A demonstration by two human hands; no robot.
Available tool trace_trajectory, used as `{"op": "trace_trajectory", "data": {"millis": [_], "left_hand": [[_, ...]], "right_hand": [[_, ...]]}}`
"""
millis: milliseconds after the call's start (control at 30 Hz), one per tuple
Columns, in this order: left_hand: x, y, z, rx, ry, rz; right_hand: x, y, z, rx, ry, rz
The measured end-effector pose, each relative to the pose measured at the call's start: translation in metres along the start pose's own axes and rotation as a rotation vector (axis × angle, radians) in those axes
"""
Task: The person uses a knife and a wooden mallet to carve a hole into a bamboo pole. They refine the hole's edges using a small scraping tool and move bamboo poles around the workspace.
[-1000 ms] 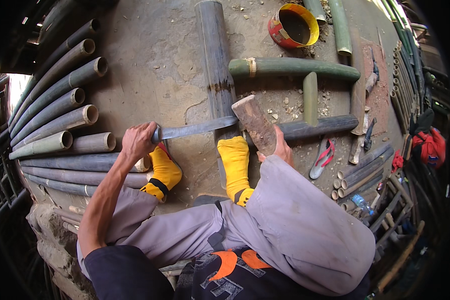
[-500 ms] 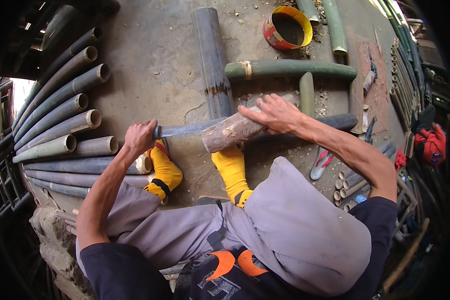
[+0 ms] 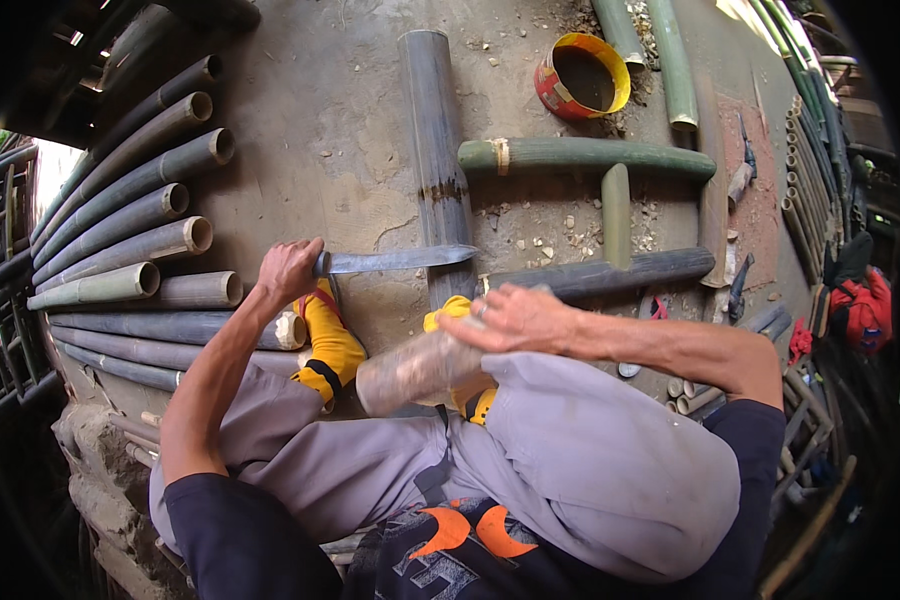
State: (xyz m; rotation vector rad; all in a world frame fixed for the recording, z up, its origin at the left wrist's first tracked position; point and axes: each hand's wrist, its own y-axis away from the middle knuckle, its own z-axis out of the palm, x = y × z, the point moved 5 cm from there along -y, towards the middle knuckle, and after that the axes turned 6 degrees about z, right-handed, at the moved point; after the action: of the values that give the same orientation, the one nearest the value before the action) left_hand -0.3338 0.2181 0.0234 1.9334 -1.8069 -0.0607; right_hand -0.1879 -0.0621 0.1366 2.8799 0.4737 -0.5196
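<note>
In the head view, the left hand (image 3: 292, 270) is gripping the knife (image 3: 400, 260), whose blade is lying across the dark bamboo pole (image 3: 432, 120); the right hand (image 3: 515, 318), clasping the log (image 3: 410, 374), is swinging it lapward, leaving the blade uncovered and unstruck.

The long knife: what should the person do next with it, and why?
Perhaps tap the knife with the wooden block: the knife crosses the dark bamboo pole, the left hand grips its handle, and the right hand holds the block, apart from the knife.
</note>
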Motion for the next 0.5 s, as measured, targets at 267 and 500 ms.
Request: {"op": "trace_trajectory", "data": {"millis": [267,500], "left_hand": [[-0.009,-0.004,0.003,0.010,-0.013,-0.032],[0.002,-0.022,-0.006,0.034,-0.015,0.000]], "right_hand": [[0.057,-0.019,0.006,-0.331,-0.024,0.384],[0.083,0.001,0.015,-0.009,0.053,0.062]]}}
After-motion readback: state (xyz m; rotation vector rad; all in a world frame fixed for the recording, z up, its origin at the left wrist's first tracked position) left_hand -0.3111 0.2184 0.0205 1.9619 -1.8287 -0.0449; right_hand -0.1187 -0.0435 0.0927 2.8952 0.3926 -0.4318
